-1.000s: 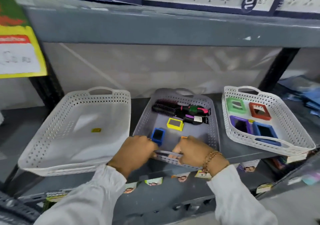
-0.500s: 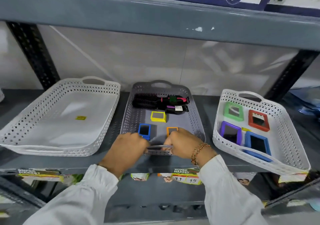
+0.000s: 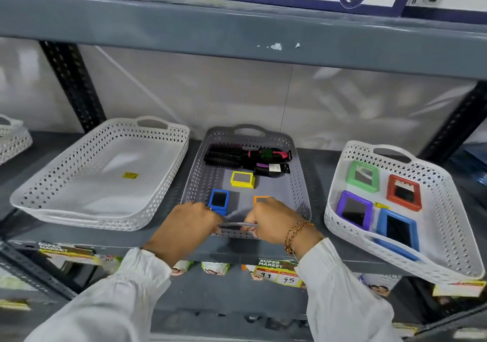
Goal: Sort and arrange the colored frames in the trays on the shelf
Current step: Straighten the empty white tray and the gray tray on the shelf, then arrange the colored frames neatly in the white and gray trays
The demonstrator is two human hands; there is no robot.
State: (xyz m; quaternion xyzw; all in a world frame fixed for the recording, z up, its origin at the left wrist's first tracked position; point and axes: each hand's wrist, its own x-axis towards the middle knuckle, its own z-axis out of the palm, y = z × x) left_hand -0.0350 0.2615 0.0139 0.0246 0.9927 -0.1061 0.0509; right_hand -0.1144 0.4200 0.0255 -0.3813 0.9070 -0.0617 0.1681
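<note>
A grey perforated tray (image 3: pixel 297 183) stands in the middle of the shelf. It holds a yellow frame (image 3: pixel 242 179), a small blue frame (image 3: pixel 218 201) and an orange frame (image 3: pixel 259 199), which my right hand partly hides. My left hand (image 3: pixel 188 227) and my right hand (image 3: pixel 274 221) both grip the tray's near handle (image 3: pixel 237 227). To the right, a white tray (image 3: pixel 342 220) holds a green frame (image 3: pixel 363 176), a red frame (image 3: pixel 404 193), a purple frame (image 3: pixel 354 209) and a larger blue frame (image 3: pixel 399 229).
Two black hairbrushes (image 3: pixel 232 155) lie at the back of the grey tray. A white tray (image 3: pixel 163 183) on the left carries only a yellow sticker (image 3: pixel 130 175). An upper shelf (image 3: pixel 237 38) with boxed power strips hangs overhead. Price tags line the shelf's front edge (image 3: pixel 276 273).
The grey tray has slid back onto the shelf between the white trays, and my view has shifted left. Both hands stay on its handle.
</note>
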